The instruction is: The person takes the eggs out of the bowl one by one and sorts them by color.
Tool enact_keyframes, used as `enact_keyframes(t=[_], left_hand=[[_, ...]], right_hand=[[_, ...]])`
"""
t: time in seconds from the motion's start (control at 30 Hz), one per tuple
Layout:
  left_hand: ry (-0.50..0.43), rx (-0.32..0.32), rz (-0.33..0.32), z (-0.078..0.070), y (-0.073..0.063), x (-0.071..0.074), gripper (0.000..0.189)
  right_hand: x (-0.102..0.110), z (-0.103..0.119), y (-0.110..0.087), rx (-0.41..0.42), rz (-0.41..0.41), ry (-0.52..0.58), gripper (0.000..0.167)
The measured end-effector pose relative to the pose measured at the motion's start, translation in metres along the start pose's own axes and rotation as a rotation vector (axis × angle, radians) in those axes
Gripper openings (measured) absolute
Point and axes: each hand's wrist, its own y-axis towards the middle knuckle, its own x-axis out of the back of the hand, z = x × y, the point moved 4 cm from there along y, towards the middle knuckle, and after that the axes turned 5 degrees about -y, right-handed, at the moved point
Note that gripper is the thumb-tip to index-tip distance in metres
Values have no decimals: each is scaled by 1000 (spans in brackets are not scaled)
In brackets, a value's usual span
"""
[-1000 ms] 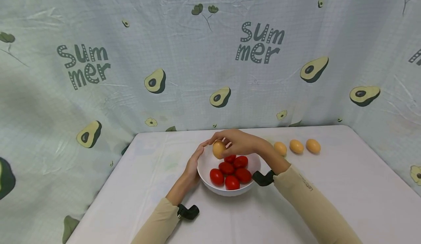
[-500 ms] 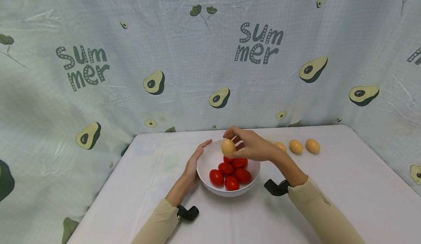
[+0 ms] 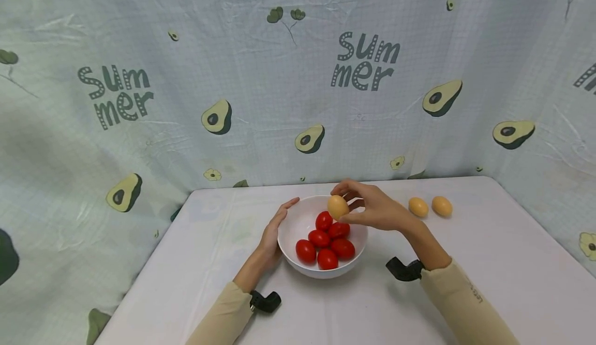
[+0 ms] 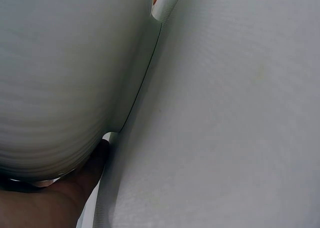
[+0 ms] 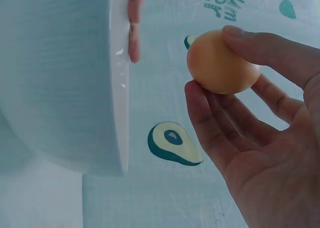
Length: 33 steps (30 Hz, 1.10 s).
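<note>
A white bowl (image 3: 298, 221) holds several red oval tomatoes (image 3: 318, 238). My left hand (image 3: 272, 234) rests along the bowl's left outer side, fingers extended; in the left wrist view, part of this hand (image 4: 65, 198) lies against the bowl's wall. My right hand (image 3: 374, 208) pinches a smooth yellow-orange oval tomato (image 3: 338, 208) between thumb and fingertips, above the bowl's far right part. In the right wrist view, the pinched tomato (image 5: 220, 63) is apart from the bowl's rim (image 5: 120, 88), where fingertips of the left hand show.
Two more yellow-orange tomatoes (image 3: 430, 207) lie at the table's back right, beyond the right wrist. The white-covered table (image 3: 205, 262) ends at a hanging cloth (image 3: 261, 86) printed with avocados.
My right hand has moved right with the yellow-orange tomato, from the bowl's far left rim. It now hides one yellow-orange tomato on the table. The left hand stays put.
</note>
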Motion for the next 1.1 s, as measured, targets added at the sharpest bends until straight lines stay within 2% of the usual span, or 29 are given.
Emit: enact_keyframes(t=[0.27, 0.53, 1.1], left_hand=[[0, -8, 7, 0, 0, 0, 52], [4, -13, 17, 2, -2, 0, 52], [6, -15, 5, 3, -2, 2, 51]], right_hand=[[10, -2, -9, -18, -39, -21, 50], [20, -11, -19, -78, -59, -32, 50], [37, -26, -34, -125, -98, -59, 51]])
